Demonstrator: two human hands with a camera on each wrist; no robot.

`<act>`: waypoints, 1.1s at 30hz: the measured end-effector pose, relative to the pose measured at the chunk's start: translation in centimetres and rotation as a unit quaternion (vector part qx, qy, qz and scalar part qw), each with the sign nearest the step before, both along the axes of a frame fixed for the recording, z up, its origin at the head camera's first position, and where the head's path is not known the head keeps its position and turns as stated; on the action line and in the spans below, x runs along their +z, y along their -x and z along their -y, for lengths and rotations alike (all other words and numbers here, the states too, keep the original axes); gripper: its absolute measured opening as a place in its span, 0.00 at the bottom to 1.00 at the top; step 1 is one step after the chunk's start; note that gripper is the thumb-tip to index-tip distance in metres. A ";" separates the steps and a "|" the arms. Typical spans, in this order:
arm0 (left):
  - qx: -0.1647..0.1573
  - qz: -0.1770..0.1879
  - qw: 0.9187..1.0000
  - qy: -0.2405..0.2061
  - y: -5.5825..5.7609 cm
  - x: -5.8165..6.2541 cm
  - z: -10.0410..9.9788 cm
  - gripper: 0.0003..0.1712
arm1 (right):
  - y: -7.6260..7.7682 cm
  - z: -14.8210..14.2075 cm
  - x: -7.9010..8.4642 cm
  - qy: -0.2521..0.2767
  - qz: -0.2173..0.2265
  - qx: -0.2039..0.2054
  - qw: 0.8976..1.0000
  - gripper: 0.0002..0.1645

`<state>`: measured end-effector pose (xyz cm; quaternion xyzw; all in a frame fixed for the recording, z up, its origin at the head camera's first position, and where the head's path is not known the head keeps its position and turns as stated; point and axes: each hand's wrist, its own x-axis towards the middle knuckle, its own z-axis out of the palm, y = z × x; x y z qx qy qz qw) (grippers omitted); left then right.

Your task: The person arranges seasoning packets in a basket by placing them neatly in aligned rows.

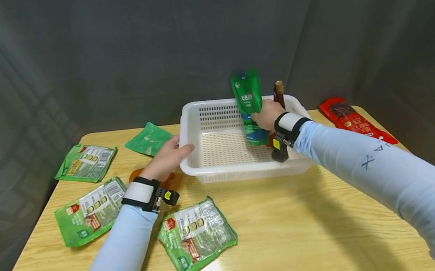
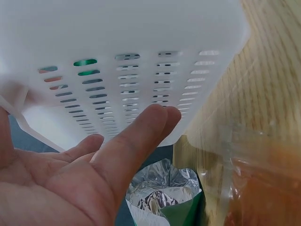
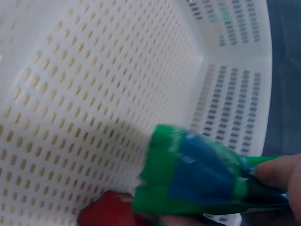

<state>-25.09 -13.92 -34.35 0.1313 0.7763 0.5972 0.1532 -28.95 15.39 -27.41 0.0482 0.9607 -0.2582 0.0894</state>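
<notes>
My right hand (image 1: 269, 115) grips a green pouch (image 1: 248, 94) with a blue patch, held upright over the white plastic basket (image 1: 230, 172). In the right wrist view, the lower end of the pouch hangs above the perforated basket floor (image 3: 84, 94), near a red item (image 3: 110, 209). A dark bottle with a gold cap (image 1: 278, 89) stands at the basket's right end, partly behind my right hand. At the left end, my left hand (image 1: 166, 158) holds the basket, thumb at the rim and fingers along the outer wall (image 2: 127, 37).
Several green-and-clear packets, including one in front of the basket (image 1: 197, 235), lie left and centre on the wooden table. A green pouch (image 1: 150, 138) and an orange packet (image 2: 263, 188) lie beside my left hand. A red packet (image 1: 355, 121) lies at right; grey cloth hangs behind.
</notes>
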 end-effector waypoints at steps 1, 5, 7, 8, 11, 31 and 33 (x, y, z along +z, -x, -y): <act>0.000 0.001 1.000 0.001 -0.1 0.0 0.0 0.35 | 0.1 -0.2 -0.1 -0.007 0.015 0.004 1.000 0.27; 0.002 0.003 1.000 0.004 -0.1 0.1 0.0 0.35 | 0.6 -1.1 0.0 -0.037 0.051 0.020 0.998 0.29; 0.004 0.002 1.000 0.007 -0.1 0.2 0.1 0.35 | 0.8 -1.3 0.4 -0.044 0.057 0.022 0.997 0.29; 0.004 0.001 1.000 0.007 -0.1 0.2 0.1 0.35 | 0.8 -1.3 0.6 -0.051 0.059 0.024 0.997 0.28; 0.005 0.000 1.000 0.008 0.0 0.3 0.1 0.35 | 0.9 -1.2 1.5 -0.073 0.058 0.030 0.995 0.22; -0.009 -0.007 1.000 -0.004 0.0 0.2 0.1 0.34 | -0.1 -1.0 1.3 -0.032 0.078 -0.018 0.996 0.26; -0.007 -0.006 1.000 0.000 0.1 0.3 0.1 0.35 | -0.1 -1.1 1.0 -0.033 0.086 -0.014 0.996 0.26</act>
